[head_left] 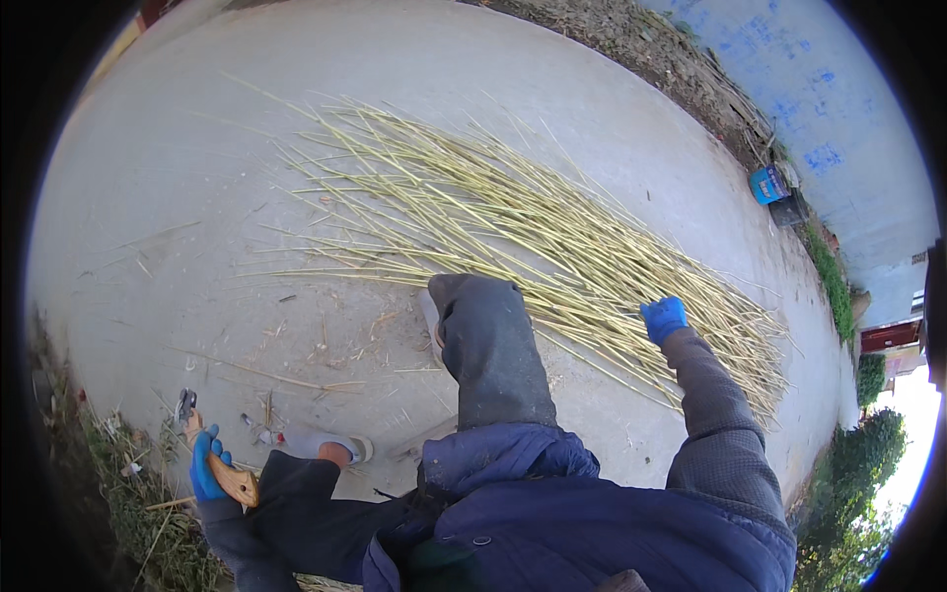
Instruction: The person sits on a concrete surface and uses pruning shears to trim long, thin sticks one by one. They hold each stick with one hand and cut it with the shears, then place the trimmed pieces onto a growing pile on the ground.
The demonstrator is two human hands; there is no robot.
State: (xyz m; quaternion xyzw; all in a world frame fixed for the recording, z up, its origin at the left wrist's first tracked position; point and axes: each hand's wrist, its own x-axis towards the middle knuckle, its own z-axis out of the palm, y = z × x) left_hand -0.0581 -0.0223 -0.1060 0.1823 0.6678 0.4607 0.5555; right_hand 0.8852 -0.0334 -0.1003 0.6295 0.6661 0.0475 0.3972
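Tangled brown-green vegetation edges the grey concrete ground at lower left. The blue-gloved left hand is wrapped around a curved, light-brown wooden-handled tool with a dark metal end. Across the middle, long, thin, yellow-green stalks lie in a loose, overlapping heap on the ground. Over the heap's right part is the blue-gloved right hand, fingers curled; whether they pinch a stalk, I cannot tell. Farther right, a blue cylindrical bucket sits near a pale-blue wall.
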